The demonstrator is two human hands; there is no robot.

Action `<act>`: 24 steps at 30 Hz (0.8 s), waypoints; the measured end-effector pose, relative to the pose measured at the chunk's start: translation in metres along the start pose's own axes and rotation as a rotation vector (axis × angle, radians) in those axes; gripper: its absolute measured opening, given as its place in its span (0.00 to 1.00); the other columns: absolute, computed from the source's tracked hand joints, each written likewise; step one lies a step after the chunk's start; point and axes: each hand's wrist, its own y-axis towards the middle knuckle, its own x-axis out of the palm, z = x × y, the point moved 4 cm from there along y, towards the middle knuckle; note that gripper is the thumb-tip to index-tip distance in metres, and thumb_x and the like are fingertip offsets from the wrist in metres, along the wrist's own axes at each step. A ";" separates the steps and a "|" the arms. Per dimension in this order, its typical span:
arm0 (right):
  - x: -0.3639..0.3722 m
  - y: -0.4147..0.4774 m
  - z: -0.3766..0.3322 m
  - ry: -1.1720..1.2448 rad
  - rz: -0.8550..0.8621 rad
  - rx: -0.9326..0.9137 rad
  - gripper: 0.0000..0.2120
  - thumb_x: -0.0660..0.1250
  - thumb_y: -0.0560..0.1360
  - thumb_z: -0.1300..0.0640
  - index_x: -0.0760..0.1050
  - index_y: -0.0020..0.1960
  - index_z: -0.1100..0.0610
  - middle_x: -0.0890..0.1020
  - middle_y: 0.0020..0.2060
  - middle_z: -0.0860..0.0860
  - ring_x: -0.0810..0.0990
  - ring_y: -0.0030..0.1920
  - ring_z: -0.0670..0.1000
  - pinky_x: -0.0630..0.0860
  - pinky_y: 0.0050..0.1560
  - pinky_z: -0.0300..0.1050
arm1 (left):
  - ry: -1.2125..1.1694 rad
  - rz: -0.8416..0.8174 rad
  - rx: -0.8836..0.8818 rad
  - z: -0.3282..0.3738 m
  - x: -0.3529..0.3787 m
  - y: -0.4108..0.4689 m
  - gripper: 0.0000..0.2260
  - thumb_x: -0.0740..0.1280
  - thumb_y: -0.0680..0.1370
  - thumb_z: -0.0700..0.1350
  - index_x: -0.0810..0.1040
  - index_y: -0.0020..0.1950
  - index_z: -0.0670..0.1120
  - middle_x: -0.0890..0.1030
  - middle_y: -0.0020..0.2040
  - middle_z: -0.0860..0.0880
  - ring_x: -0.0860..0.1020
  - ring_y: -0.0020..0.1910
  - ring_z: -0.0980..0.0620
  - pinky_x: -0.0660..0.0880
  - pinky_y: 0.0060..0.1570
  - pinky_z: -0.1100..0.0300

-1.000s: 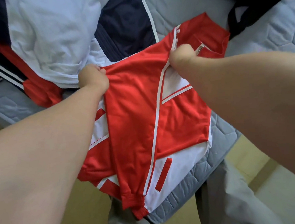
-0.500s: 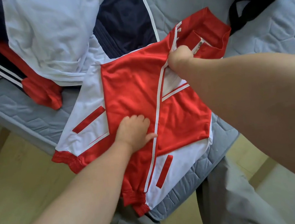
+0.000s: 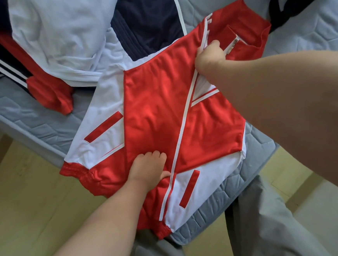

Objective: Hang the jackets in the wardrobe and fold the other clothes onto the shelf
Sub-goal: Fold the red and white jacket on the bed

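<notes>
The red-and-white jacket (image 3: 159,116) lies front-up across the near corner of the grey quilted mattress (image 3: 28,118), with its red collar (image 3: 245,25) at the far end and its elastic hem (image 3: 80,173) towards the person. The right hand (image 3: 209,58) is at the jacket's upper end, just beside the collar and the zip pull (image 3: 233,44). It is closed in a fist round the white-piped front edge. The left hand (image 3: 147,168) rests on the jacket's lower red panel, just beside the white piping. Its fingers lie on the cloth, a little bent, and press down; nothing shows them gripping.

The jacket's hem and its lower left corner hang past the mattress edge, over the yellowish floor (image 3: 25,210) and the person's grey trousers (image 3: 269,227). To the jacket's right, a strip of bare mattress runs along the edge. Beyond the jacket's upper left edge lie a pale white garment (image 3: 59,29) and a navy jacket (image 3: 147,16) with red and white parts; both touch or slip under that edge. A red cuff (image 3: 50,94) of that pile lies near the jacket's left side, with bare mattress between. Past the collar, a black strap (image 3: 276,12) lies on the mattress.
</notes>
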 end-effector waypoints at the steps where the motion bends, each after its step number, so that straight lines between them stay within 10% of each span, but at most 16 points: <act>1: -0.001 -0.009 -0.001 0.016 0.037 -0.008 0.19 0.59 0.82 0.53 0.63 0.70 0.59 0.74 0.66 0.58 0.75 0.65 0.59 0.72 0.62 0.53 | -0.003 0.012 0.018 -0.001 -0.001 -0.003 0.22 0.59 0.79 0.66 0.70 0.59 0.49 0.77 0.55 0.49 0.78 0.53 0.46 0.72 0.49 0.52; 14: 0.072 -0.154 0.024 -0.545 -0.102 -0.629 0.13 0.61 0.77 0.62 0.67 0.61 0.57 0.71 0.57 0.58 0.76 0.54 0.63 0.71 0.45 0.55 | -0.633 -0.005 -0.665 -0.051 0.015 -0.085 0.11 0.67 0.78 0.58 0.71 0.49 0.52 0.78 0.52 0.49 0.80 0.53 0.42 0.74 0.48 0.52; 19: 0.103 -0.181 -0.018 -0.693 -0.105 -0.942 0.25 0.58 0.81 0.53 0.62 0.76 0.58 0.64 0.77 0.57 0.65 0.74 0.60 0.64 0.69 0.57 | -0.278 0.259 -0.416 -0.038 0.012 -0.099 0.18 0.73 0.74 0.54 0.76 0.59 0.48 0.76 0.58 0.47 0.78 0.54 0.43 0.76 0.50 0.47; 24: 0.135 -0.178 -0.060 -0.619 -0.249 -0.765 0.31 0.46 0.85 0.46 0.43 0.82 0.59 0.44 0.82 0.54 0.44 0.82 0.56 0.48 0.80 0.58 | -0.135 0.242 -0.181 -0.017 0.024 -0.089 0.38 0.72 0.73 0.61 0.66 0.77 0.45 0.64 0.78 0.44 0.64 0.76 0.43 0.65 0.72 0.46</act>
